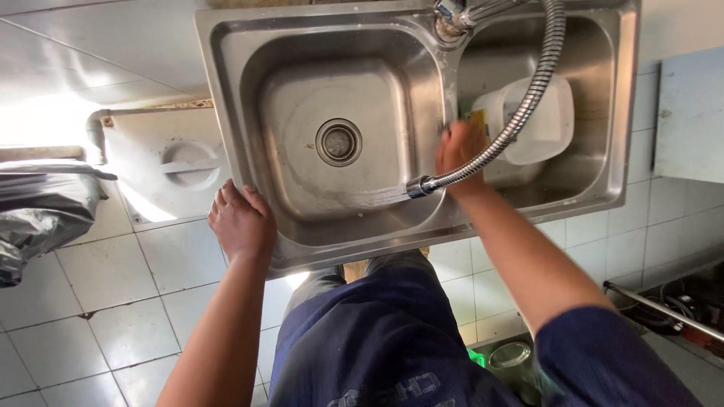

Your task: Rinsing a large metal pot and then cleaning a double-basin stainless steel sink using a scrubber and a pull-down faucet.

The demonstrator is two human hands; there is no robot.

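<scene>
Two-basin steel sink (pixel 249 45) | tiled floor (pixel 113 301) | left hand (pixel 241 222) flat on rim | right hand (pixel 458 147) gripping yellow sponge (pixel 477 117)

**Single head-worn view, looking steeply down over a double-bowl sink.**

Only one camera was in use, so no second view shared any part of the scene. It sat above and behind both hands and faced almost straight down, close enough that the person's forearms and dark blue clothing filled the lower frame. The steel sink (pixel 226 90) lay ahead of the hands and reached the upper edge. The left hand (pixel 241 222) sat at the sink's near rim, left of centre; the right hand (pixel 460 151) lay farther forward on the divider between the bowls, under the flexible hose (pixel 528 105). Tiled floor (pixel 90 316) showed left of the left hand.
</scene>
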